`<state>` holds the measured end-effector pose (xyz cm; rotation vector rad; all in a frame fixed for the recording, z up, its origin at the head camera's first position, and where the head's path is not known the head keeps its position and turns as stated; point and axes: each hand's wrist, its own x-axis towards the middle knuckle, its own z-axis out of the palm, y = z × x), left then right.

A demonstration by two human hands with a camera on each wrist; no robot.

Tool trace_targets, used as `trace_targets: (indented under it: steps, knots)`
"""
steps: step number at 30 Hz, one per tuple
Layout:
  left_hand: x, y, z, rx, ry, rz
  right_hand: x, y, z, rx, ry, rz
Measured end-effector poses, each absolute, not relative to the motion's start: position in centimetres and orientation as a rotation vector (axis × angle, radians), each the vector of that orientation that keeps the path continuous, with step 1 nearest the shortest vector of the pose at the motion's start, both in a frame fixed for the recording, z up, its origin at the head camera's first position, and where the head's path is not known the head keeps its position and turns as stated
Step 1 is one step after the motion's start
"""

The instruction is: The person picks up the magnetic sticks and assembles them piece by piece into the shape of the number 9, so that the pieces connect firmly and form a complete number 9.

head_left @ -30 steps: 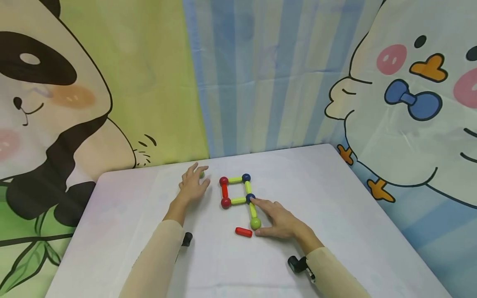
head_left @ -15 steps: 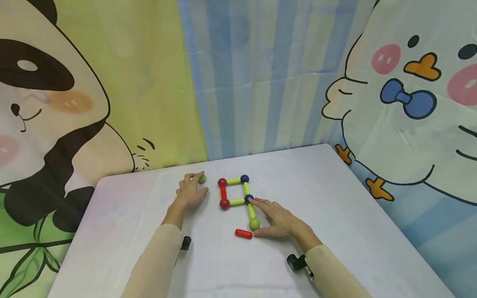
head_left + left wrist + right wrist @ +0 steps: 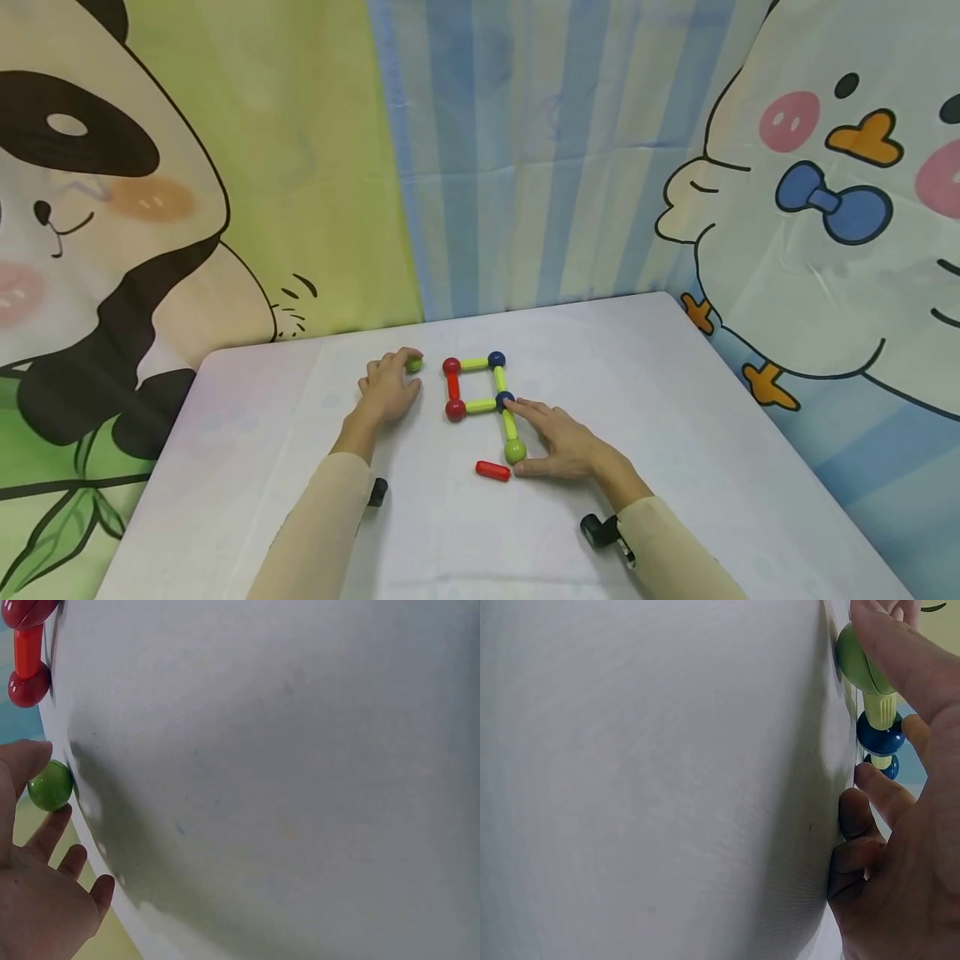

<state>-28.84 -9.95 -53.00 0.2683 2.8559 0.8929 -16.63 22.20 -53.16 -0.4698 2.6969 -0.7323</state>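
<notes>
My left hand reaches over the table with its fingers curled around a loose green ball; in the left wrist view that green ball sits between thumb and forefinger. A square of red and yellow-green rods stands to its right, with two red balls and two blue balls at its corners. From the near blue ball a yellow-green rod runs to another green ball. My right hand spreads beside this rod, forefinger at the blue ball, thumb near the green ball.
A loose red rod lies just left of the right thumb. The white table ends at a printed curtain behind. Black wrist cameras show at both cuffs.
My left fingers have lowered from above the loose green ball and curled around it. The ball has shifted a little nearer to me. My right hand stays in place.
</notes>
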Motion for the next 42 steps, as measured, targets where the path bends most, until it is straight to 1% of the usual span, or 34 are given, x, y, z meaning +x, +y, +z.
trace_targets:
  steps: [5,12,20,27,31,42]
  knots:
    - [-28.6,-10.3,-53.0,0.260,2.885,0.861,-16.5,22.1,-53.3,-0.469,2.687,-0.751]
    - [-27.8,-11.0,-52.8,0.350,2.840,0.858,-16.5,22.3,-53.1,-0.465,2.699,-0.734]
    - [-25.8,-11.8,-51.9,0.462,2.734,0.847,-16.5,22.7,-52.8,-0.470,2.692,-0.742]
    - [-23.9,-12.6,-51.9,0.468,2.693,0.826,-16.5,22.4,-52.9,-0.509,2.689,-0.750]
    - [-23.0,-12.2,-51.8,0.515,2.667,0.815,-16.3,22.5,-52.8,-0.493,2.696,-0.753]
    - [-21.3,-11.2,-51.3,0.518,2.585,0.793,-16.3,22.5,-53.2,-0.511,2.719,-0.761]
